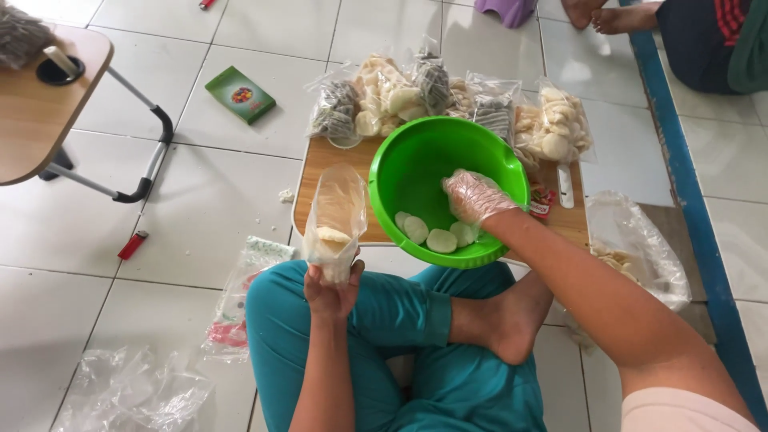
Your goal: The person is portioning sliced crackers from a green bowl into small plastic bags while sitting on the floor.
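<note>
Head view: my left hand (332, 290) grips an open clear bag (338, 220) upright; my gloved right hand (474, 197) curls over crackers (441, 239) inside the green bowl (416, 160).

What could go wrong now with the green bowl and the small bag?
1. The green bowl stands tilted at the edge of the wooden board, so the white crackers might slide out.
2. The left hand grips the clear plastic bag only at its bottom; the open top may fold and spill.
3. The loose glove on the right hand could slip on the crackers.
</note>
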